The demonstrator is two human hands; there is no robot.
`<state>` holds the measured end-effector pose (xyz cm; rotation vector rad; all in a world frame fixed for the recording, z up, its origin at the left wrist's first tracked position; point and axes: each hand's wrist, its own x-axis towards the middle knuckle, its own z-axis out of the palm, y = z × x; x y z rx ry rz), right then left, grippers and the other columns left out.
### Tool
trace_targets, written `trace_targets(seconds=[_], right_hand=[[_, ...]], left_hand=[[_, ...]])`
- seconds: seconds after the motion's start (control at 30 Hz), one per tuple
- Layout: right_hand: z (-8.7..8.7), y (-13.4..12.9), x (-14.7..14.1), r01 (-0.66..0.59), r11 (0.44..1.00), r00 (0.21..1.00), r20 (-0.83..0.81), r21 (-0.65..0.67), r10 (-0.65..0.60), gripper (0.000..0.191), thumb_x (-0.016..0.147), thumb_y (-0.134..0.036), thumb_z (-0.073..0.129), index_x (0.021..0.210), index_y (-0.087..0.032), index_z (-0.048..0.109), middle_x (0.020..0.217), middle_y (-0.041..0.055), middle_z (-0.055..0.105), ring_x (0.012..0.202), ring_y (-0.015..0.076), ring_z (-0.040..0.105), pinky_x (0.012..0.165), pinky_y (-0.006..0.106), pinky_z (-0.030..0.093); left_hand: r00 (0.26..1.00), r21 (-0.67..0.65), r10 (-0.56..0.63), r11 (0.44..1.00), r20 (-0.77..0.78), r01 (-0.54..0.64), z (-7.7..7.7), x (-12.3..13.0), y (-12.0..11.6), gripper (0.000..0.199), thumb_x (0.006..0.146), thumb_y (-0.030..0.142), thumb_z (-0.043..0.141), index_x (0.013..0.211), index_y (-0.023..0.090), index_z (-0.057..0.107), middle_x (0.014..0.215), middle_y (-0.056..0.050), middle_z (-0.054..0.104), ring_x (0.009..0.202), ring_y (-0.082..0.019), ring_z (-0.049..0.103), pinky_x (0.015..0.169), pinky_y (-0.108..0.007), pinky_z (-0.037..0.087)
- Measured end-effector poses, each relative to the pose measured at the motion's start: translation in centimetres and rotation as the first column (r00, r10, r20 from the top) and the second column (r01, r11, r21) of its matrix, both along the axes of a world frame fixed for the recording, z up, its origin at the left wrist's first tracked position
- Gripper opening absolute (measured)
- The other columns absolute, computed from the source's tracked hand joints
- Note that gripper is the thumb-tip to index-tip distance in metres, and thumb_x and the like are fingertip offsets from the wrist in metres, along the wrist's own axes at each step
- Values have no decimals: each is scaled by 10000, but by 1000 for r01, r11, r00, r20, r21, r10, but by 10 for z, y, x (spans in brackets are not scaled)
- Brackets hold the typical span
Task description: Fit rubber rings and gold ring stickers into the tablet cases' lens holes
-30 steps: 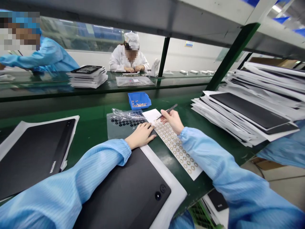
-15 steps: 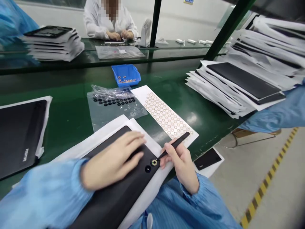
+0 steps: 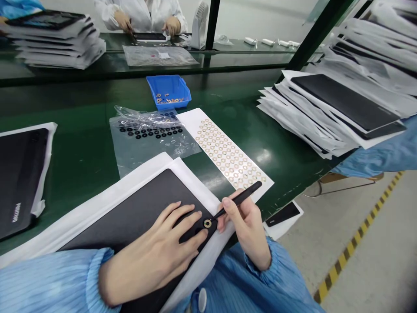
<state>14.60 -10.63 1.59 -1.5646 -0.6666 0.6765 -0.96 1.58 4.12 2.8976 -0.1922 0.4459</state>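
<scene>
In the head view, a black panel [image 3: 130, 204] was laid on a white wrapping sheet [image 3: 87, 221] at the near edge of a green workbench [image 3: 81, 104]. The left hand [image 3: 153, 261] was spread wide across the panel's near corner, with nothing held in it, and the panel was pinned down by its fingers. Black tweezers [image 3: 239, 201] were held in a narrow pinch by the right hand [image 3: 244, 230], and their tips were brought down to a gold ring [image 3: 207, 223] seated in a round black recess near the panel's corner. Whether the ring was gripped or only being pressed could not be told. One ring was seen fitted on this panel. A second round recess may have been covered by the left fingers, but this could not be confirmed.

Farther off, a backing card of rings [image 3: 224, 150] was left with most of its rows filled. A clear plastic bag of black washers [image 3: 150, 132] was placed to its left, and loose rings were held in a blue bin [image 3: 168, 91] beyond. To the far right, a stack of wrapped panels [image 3: 329, 126] was piled up, while another wrapped panel [image 3: 19, 174] was set at the left. Across the far bench, a co-worker's hands [image 3: 171, 26] were occupied with a dark panel [image 3: 150, 36].
</scene>
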Motion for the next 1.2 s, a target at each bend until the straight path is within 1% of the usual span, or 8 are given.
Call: trace_targets(seconds=[0.13, 0.27, 0.4, 0.7, 0.9, 1.07, 1.2], right_hand=[[2, 1, 0, -10, 1000, 1000, 10, -6, 10, 381, 856, -551, 557, 742, -192, 499, 440, -22, 582, 358, 126, 565, 396, 227, 509], [4, 1, 0, -11, 1000, 1000, 17, -13, 11, 380, 848, -556, 562, 740, -198, 494, 436, -28, 577, 354, 130, 564, 388, 229, 504], [4, 1, 1, -13, 1000, 1000, 20, -16, 13, 381, 845, -556, 566, 730, -199, 494, 434, -29, 576, 354, 132, 567, 387, 231, 505], [2, 0, 0, -5, 1000, 999, 45, -15, 6, 375, 851, -542, 564, 731, -194, 494, 426, -23, 577, 347, 129, 560, 382, 226, 497], [1, 0, -1, 3, 1000, 998, 56, 3, -3, 359, 865, -518, 559, 732, -190, 494, 432, -26, 569, 348, 119, 553, 382, 213, 490], [2, 0, -1, 5, 1000, 999, 43, -3, -5, 369, 860, -527, 567, 733, -189, 491, 433, -28, 566, 353, 117, 553, 392, 210, 494], [1, -1, -2, 10, 1000, 999, 32, 2, -10, 377, 864, -532, 562, 734, -185, 491, 435, -27, 566, 351, 116, 547, 388, 214, 494]], left_hand=[[1000, 0, -2, 1000, -14, 2, 0, 0, 0, 324, 982, 230, 355, 1103, 197, 654, 1110, -84, 651, 1094, -264, 570, 952, -461, 489], [999, -19, 1, 1000, -44, -2, 0, 0, 1, 293, 971, 243, 402, 1112, 209, 657, 1120, -80, 645, 1111, -251, 555, 988, -438, 466], [999, -9, -7, 1000, -36, 6, 0, -1, 1, 283, 963, 241, 416, 1123, 205, 647, 1117, -79, 647, 1105, -253, 558, 982, -436, 469], [1000, 7, 1, 1000, -21, 0, 0, 0, 1, 339, 984, 224, 334, 1111, 202, 647, 1104, -77, 654, 1089, -257, 570, 950, -449, 486], [999, 5, -14, 1000, -33, 14, 0, 0, 2, 295, 969, 235, 395, 1124, 197, 643, 1116, -89, 643, 1099, -262, 561, 968, -448, 467], [1000, 17, -12, 1000, -11, 12, 0, 1, 0, 327, 980, 215, 344, 1106, 187, 645, 1098, -89, 650, 1079, -266, 571, 938, -458, 480], [1000, 27, -2, 1000, -4, 3, 0, 1, 0, 315, 981, 215, 353, 1102, 189, 643, 1095, -84, 651, 1081, -263, 570, 937, -455, 481]])
